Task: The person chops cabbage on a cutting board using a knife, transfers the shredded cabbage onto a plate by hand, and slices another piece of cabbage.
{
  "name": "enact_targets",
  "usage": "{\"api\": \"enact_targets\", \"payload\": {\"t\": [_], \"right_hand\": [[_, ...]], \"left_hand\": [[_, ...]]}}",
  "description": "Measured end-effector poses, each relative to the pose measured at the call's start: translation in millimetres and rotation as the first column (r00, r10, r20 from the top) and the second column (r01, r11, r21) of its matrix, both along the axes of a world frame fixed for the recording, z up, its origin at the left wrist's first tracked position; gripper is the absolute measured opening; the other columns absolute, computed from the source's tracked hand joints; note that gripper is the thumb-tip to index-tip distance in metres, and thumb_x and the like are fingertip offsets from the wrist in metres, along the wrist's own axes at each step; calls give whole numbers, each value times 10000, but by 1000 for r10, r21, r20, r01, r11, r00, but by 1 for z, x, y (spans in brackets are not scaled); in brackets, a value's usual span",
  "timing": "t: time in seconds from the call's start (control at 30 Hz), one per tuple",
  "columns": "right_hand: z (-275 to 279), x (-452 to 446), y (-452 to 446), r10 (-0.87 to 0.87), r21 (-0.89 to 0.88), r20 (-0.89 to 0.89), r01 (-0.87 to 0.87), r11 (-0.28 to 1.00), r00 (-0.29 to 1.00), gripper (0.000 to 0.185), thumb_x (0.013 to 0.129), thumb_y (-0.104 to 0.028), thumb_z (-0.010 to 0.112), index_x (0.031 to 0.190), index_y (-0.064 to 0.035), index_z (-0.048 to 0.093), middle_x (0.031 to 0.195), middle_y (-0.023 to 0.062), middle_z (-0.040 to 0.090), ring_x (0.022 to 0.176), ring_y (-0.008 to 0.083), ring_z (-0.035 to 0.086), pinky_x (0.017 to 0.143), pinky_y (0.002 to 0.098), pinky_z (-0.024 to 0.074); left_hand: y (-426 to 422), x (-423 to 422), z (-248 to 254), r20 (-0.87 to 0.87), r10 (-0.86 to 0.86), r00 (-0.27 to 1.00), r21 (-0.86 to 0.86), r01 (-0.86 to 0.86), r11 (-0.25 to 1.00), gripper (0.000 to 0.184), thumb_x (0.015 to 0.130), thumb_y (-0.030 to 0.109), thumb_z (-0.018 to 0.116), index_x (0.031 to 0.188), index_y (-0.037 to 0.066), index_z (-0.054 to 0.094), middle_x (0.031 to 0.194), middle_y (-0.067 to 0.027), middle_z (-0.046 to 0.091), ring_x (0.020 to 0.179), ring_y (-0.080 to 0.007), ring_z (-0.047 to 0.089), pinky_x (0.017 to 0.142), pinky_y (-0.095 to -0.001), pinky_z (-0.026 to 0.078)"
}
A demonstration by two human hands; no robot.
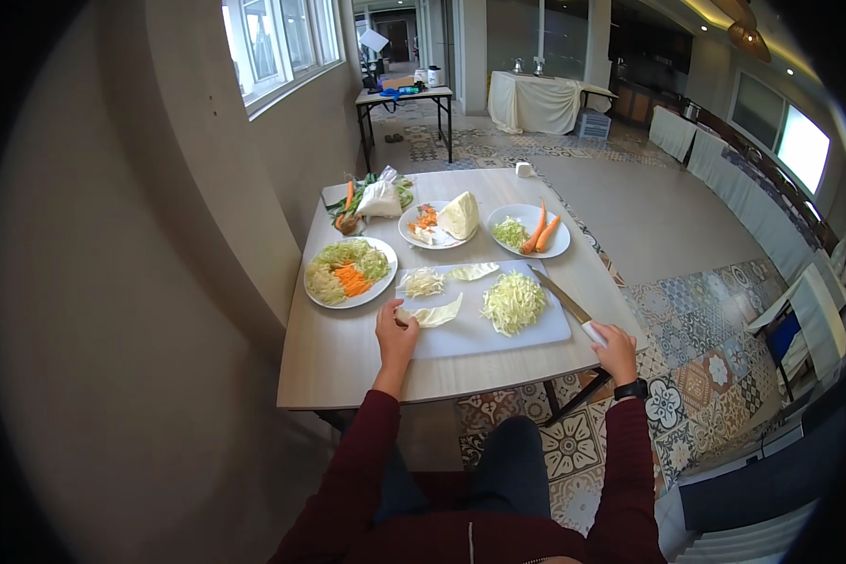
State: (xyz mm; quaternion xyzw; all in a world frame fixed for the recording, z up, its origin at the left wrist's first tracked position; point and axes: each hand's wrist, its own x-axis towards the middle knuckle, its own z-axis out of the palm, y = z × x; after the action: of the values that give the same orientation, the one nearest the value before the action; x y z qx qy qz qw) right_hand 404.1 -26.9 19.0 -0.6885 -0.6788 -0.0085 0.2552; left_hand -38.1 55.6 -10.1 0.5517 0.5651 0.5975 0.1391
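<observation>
Cabbage leaf, on the near left of the white cutting board, should be light, crisp and apt to snap, best gripped at its left end, where the left hand pinches it, while the right hand grasps the knife by its white handle. It looks pale yellow-green and curved, its free end tipping upward, with shredded cabbage mounded beyond to its right.
</observation>
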Motion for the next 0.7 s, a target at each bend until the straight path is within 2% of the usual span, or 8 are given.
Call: {"api": "enact_targets", "payload": {"t": [0.1,0.17,0.23,0.3,0.43,0.53,0.67,0.7], "right_hand": [[4,-2,13,71,65,-44,-69,996,996,506,762,-177,748,1256,-142,644,1115,91,644,1089,284,588,936,432,430],[21,-22,27,257,226,-178,-214,950,950,519,761,-216,761,1245,-76,635,1170,138,626,1125,320,576,981,436,445],[38,-55,39,344,259,-220,-285,923,913,567,778,-283,766,1269,-48,607,1250,173,580,1180,336,550,1023,414,431],[45,-84,59,425,254,-194,-373,892,884,638,794,-377,760,1328,-84,570,1336,204,518,1234,354,515,1036,430,422],[39,-124,101,452,135,-146,-434,890,880,738,785,-560,723,1370,-149,542,1386,240,462,1281,404,466,1059,471,396],[25,-132,132,407,42,-82,-405,913,910,741,786,-596,706,1361,-155,551,1385,234,465,1284,403,462,1060,476,393],[25,-140,138,403,-86,-192,-424,901,895,721,768,-655,686,1322,-202,598,1385,240,463,1291,399,456,1056,475,396],[24,-143,136,400,-82,-164,-416,905,902,720,761,-661,688,1314,-208,606,1377,235,471,1287,400,459,1056,477,395]], "left_hand": [[2,0,-2,-61,1,998,44,2,999,417,729,19,696,1138,46,616,1034,-144,611,782,-206,623,662,-300,521],[-1,0,3,-57,-12,998,11,12,1000,412,727,9,689,1131,49,620,1023,-135,605,750,-199,605,647,-299,515],[-2,2,6,-41,-17,999,17,18,1000,404,732,-7,677,1128,53,622,995,-117,592,709,-192,578,624,-300,508],[-4,2,6,-36,-36,999,16,36,999,398,735,-11,674,1125,53,620,988,-112,590,710,-188,579,614,-295,507],[-4,2,7,-22,-41,999,-1,40,999,383,740,-16,669,1114,51,618,979,-104,586,718,-184,586,600,-282,508],[-5,2,8,-29,-43,999,4,43,999,376,742,-19,665,1109,48,616,979,-103,587,730,-185,595,602,-280,513],[-3,2,7,-75,-46,996,56,50,997,360,760,-26,652,1110,37,594,998,-140,571,716,-233,595,598,-320,519],[-4,2,9,-56,-53,997,35,55,998,359,761,-25,651,1110,38,594,1003,-142,571,731,-240,596,603,-322,520]]}}
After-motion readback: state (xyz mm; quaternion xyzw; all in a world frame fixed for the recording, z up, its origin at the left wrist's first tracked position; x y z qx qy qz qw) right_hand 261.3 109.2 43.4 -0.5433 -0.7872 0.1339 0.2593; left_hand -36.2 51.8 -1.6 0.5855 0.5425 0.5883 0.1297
